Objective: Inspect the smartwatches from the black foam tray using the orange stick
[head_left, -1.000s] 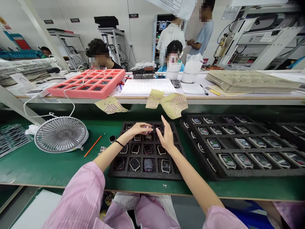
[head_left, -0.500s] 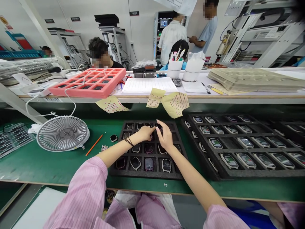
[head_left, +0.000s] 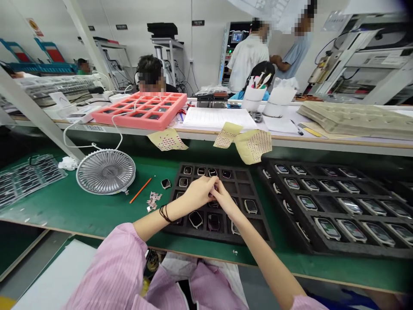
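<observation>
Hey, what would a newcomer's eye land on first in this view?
Probably the bright coral tray, on the raised shelf at the back left. Next might come the round gray fan on the green bench below it. In the center, the left hand and right hand meet over a black tray holding watches.

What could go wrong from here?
The left hand and right hand meet over the black foam tray; a slip might jolt or scratch the watches seated there.
The loose watch lies outside the tray on the green bench; a sweep of the left hand could knock it.
Small pieces nearby could get scattered.
</observation>
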A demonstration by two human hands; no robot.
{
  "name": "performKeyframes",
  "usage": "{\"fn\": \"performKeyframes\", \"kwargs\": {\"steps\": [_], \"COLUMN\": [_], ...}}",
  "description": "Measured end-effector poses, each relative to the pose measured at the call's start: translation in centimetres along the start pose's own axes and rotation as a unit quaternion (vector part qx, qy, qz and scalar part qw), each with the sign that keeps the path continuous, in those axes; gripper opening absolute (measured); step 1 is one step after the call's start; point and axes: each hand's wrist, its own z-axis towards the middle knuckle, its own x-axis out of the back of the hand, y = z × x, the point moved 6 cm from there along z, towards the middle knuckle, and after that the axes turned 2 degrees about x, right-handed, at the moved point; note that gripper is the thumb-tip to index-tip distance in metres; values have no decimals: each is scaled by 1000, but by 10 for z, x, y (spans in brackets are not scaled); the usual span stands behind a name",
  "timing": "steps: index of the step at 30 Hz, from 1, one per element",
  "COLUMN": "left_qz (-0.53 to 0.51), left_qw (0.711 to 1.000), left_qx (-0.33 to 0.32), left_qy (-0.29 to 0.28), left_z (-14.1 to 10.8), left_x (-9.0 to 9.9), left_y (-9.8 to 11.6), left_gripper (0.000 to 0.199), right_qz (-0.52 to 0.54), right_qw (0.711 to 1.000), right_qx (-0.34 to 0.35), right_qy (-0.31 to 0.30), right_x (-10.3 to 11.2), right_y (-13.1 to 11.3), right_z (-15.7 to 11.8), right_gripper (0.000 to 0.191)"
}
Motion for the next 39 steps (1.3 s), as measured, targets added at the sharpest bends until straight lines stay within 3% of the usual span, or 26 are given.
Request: {"fn": "performKeyframes", "kwargs": {"steps": [4, 7, 10, 12, 15, 19, 24, 30, 33, 36, 39], "left_qz": [30, -3, -32, 4, 61, 97, 94, 86, 53, -11, -35], "left_qw": [1000, 1000, 992, 982, 976, 974, 984, 991, 997, 992, 978], "left_qx": [3, 10, 65, 142, 206, 201, 145, 93, 46, -50, -148], "left_qy": [4, 27, 99, 122, 17, -35, -43, -35, 28, 118, 142], "left_z": [-35, -57, -85, -107, -132, -146, -141, -137, -134, -133, -133], "left_x": [3, 17, 43, 52, 33, 4, -11, -7, 13, 41, 58], "left_y": [12, -1, -45, -87, -139, -166, -168, -166, -146, -110, -78], "left_gripper": [55, 68, 80, 50, 14, 14, 16, 21, 26, 26, 21], "right_qz": [5, 96, 249, 337, 405, 419, 414, 412, 416, 417, 426], "right_qw": [999, 995, 962, 930, 893, 878, 875, 875, 869, 864, 855], "right_qx": [36, -19, -109, -146, -191, -228, -252, -253, -265, -270, -275], "right_qy": [19, 25, 11, 16, 33, 32, 3, -27, -49, -81, -106], "right_x": [-32, -48, -53, -50, -51, -68, -90, -97, -103, -109, -113], "right_y": [-11, -13, -15, -17, -16, -12, -12, -15, -19, -26, -32], "right_z": [-18, -25, -28, -27, -28, -31, -31, -27, -27, -29, -31], "right_gripper": [46, 41, 36, 33, 30, 28, 29, 31, 30, 31, 33]}}
